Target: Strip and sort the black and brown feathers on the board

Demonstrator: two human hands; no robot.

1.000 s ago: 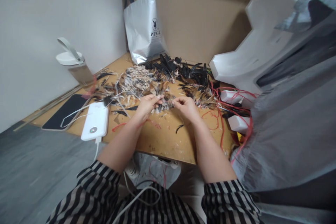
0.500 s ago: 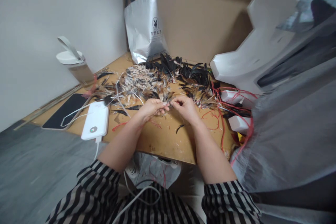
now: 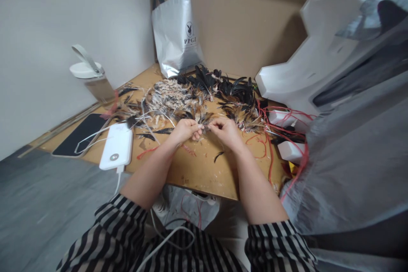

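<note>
My left hand [image 3: 185, 130] and my right hand [image 3: 227, 129] meet over the middle of a wooden board [image 3: 197, 170], fingertips pinched together on a small tuft of feathers [image 3: 205, 125] between them. Just beyond the hands lies a wide spread of loose feathers: pale speckled ones [image 3: 170, 95] to the left, black ones [image 3: 229, 87] at the back, brown ones [image 3: 244, 119] to the right. Both forearms are bare, with striped sleeves pushed up.
A white power bank [image 3: 116, 147] with a cable and a dark phone [image 3: 79, 134] lie at the left. A lidded bottle [image 3: 92, 78] stands by the wall, a silver bag [image 3: 175, 34] at the back. Red strings [image 3: 270, 136] and white blocks [image 3: 290, 151] sit right, beside grey sheeting [image 3: 350, 157].
My hands have drawn together: the left moved right and a little toward me, and both now pinch the same small tuft. The larger bunch under them a second ago is no longer there.
</note>
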